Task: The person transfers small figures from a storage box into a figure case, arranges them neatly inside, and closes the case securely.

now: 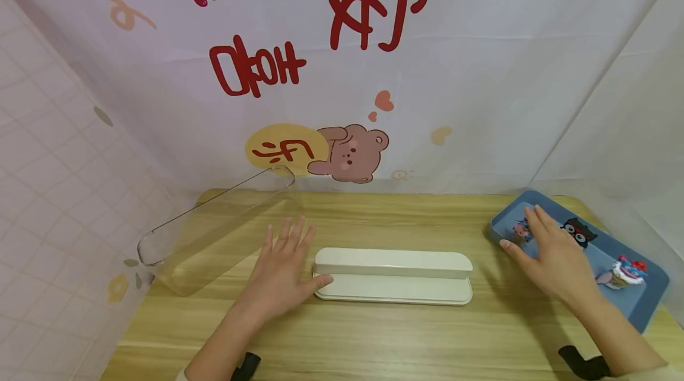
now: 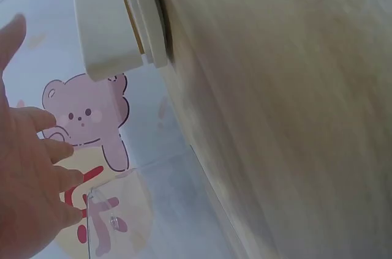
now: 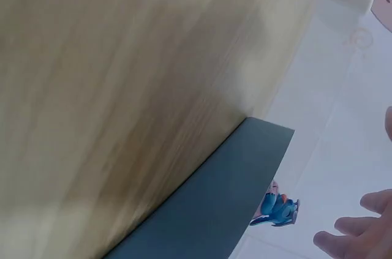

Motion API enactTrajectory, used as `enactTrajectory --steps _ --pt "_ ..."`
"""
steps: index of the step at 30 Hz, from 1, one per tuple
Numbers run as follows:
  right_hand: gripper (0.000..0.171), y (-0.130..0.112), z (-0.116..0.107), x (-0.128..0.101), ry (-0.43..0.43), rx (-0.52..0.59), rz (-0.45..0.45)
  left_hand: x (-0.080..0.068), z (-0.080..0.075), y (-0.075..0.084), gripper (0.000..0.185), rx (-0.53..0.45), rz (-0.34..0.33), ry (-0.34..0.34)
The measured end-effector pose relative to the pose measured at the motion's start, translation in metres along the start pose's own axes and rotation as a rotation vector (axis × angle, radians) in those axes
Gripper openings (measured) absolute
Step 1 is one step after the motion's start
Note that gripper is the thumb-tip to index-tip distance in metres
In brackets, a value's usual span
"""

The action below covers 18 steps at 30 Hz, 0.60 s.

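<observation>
With my left hand (image 1: 283,268) spread flat, thumb touching the left end of the white case (image 1: 393,276) mid-counter, and my right hand (image 1: 545,247) open-fingered over the blue tray (image 1: 649,304) at the right, I judge a careless reach could knock the tray's small figures (image 1: 622,272) over.

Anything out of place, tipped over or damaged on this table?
Only the clear cover: it lies askew at the table's left corner, apart from the white base. The blue tray sits angled at the right edge. No spill or damage shows.
</observation>
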State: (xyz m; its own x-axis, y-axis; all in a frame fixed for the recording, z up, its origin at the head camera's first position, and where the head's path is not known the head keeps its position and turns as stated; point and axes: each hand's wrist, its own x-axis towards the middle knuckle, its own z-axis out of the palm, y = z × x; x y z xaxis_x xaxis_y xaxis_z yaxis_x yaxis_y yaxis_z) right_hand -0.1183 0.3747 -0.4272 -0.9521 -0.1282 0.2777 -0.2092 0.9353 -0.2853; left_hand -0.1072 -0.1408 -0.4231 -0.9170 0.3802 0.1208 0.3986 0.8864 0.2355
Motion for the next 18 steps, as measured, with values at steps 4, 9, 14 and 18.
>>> enactTrajectory --steps 4,9,14,18 --pt "0.091 0.004 -0.003 0.004 0.019 -0.02 0.01 0.002 0.002 0.002 0.112 0.013 0.035 -0.001" --pt "0.089 0.012 -0.006 0.009 0.011 -0.022 0.04 0.004 0.003 0.004 0.118 -0.009 0.068 -0.006" --pt "0.088 0.018 -0.004 0.015 -0.016 -0.009 0.076 0.004 0.005 0.005 0.12 -0.012 0.084 -0.017" --pt "0.084 0.02 -0.002 0.019 -0.04 -0.014 0.086 0.004 0.008 0.006 0.119 -0.017 0.078 -0.053"
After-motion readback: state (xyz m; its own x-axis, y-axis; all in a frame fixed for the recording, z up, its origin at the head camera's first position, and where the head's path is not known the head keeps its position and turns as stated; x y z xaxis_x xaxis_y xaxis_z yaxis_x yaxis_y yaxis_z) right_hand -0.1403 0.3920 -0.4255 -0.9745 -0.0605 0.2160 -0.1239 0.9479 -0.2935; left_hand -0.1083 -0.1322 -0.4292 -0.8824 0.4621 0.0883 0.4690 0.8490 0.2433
